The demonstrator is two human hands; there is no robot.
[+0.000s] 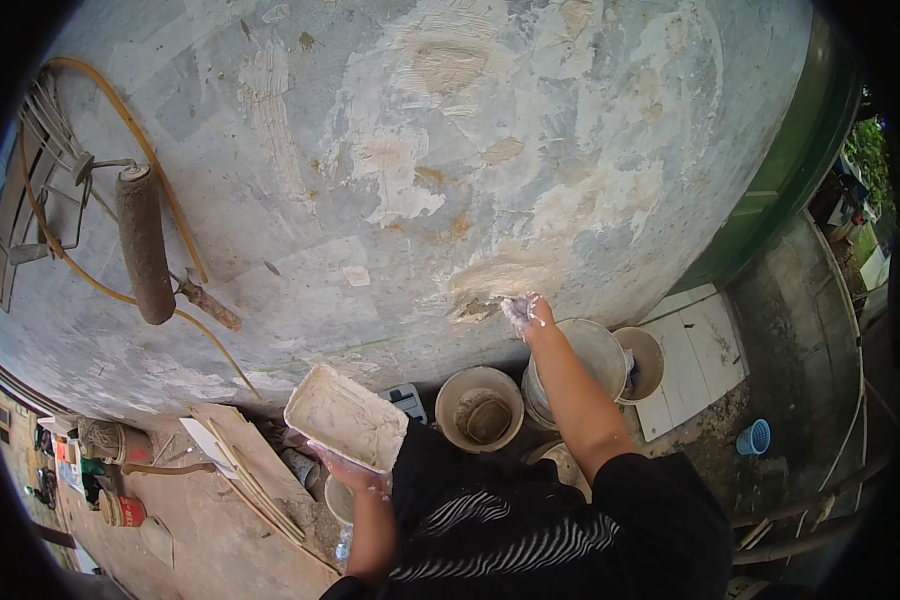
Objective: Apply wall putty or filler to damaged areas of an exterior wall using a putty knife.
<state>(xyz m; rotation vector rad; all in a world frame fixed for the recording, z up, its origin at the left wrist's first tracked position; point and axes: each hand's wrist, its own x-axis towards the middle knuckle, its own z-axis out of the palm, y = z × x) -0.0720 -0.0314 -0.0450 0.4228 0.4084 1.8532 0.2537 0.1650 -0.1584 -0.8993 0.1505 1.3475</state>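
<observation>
My left hand (355, 473) grips a shallow rectangular tray (336, 449) from below and along its near edge. Pale putty coats the inside of the tray. Out at the low part of the wall (340, 200), my right hand (526, 314) has its fingers closed and smeared with white putty. Whether they hold a small tool or only putty cannot be made out. The fingertips meet a rough, wet-looking patch (478, 303) with a darker hollow. Other beige putty patches spread over the grey wall above.
A paint roller (145, 245) and an orange hose (175, 215) hang at the left. Several buckets (480, 368) stand along the wall's foot, under my right arm. Boards (245, 465) lie at lower left, a blue plastic cup (754, 437) at right. A green door (755, 225) stands beyond.
</observation>
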